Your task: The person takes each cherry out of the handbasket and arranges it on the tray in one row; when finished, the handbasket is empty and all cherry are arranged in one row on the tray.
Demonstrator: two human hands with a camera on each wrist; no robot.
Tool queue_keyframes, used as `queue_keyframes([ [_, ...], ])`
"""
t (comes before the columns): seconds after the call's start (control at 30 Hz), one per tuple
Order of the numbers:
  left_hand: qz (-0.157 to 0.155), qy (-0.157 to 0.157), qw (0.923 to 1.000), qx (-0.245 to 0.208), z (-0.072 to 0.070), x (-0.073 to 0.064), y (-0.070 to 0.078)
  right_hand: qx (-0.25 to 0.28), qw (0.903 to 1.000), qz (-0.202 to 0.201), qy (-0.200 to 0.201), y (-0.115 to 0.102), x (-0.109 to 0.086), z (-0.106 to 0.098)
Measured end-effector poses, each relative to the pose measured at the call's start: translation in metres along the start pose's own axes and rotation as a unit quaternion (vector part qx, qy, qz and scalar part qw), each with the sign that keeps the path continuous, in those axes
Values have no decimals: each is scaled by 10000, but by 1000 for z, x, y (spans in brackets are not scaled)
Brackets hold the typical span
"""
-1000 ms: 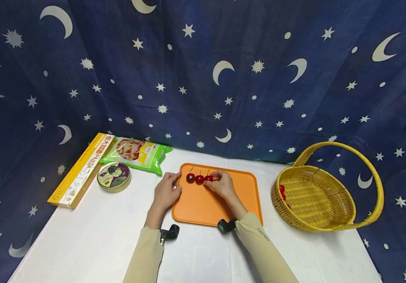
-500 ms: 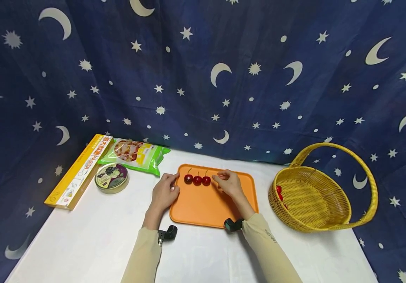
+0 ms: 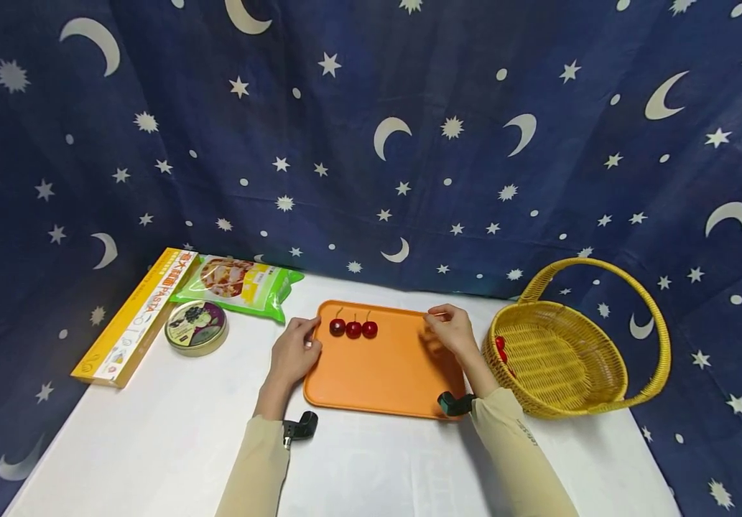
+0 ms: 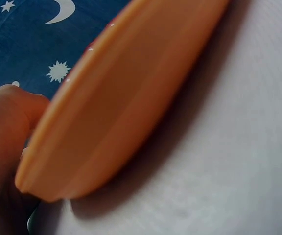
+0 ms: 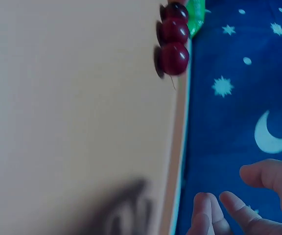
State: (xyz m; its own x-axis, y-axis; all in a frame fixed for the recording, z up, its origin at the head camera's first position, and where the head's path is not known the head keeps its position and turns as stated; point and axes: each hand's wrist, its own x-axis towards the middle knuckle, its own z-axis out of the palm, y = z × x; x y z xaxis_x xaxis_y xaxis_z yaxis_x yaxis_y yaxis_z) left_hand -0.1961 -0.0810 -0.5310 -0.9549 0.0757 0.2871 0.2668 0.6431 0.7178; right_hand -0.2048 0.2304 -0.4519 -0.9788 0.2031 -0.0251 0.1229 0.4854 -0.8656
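Note:
Three dark red cherries (image 3: 353, 329) with stems lie side by side in a row near the back left of the orange tray (image 3: 383, 373). My left hand (image 3: 291, 353) holds the tray's left rim, its thumb and index finger at the edge; the left wrist view shows the tray's outer wall (image 4: 106, 98) close up, with part of the hand (image 4: 4, 142) beyond it. Over the tray's back right portion is my right hand (image 3: 453, 332), holding nothing. A gap shows between its thumb and fingers in the right wrist view, away from the cherries (image 5: 174, 58).
A yellow wicker basket (image 3: 558, 359) with a tall handle stands right of the tray, several red fruits (image 3: 502, 348) at its left inside wall. Leftward are a pasta box (image 3: 134, 316), a round tin (image 3: 196, 329) and a green food bag (image 3: 238, 286). A starry curtain (image 3: 358, 143) hangs behind.
My right hand has let go of the rightmost cherry and moved right, toward the basket. The left hand stays at the tray's rim. The whole view has shifted slightly.

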Motion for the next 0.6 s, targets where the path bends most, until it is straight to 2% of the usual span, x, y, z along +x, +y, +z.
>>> queue_keyframes([
  [0.33,-64,-33,10000,-31,0,-2,-2,186,9997,125,116,0,2,-39],
  [0.5,-39,-32,10000,-49,0,-2,-2,-60,9999,133,49,-1,3,-75],
  [0.6,33,13,10000,-58,0,-1,-1,-98,9998,150,-132,-2,3,-98],
])
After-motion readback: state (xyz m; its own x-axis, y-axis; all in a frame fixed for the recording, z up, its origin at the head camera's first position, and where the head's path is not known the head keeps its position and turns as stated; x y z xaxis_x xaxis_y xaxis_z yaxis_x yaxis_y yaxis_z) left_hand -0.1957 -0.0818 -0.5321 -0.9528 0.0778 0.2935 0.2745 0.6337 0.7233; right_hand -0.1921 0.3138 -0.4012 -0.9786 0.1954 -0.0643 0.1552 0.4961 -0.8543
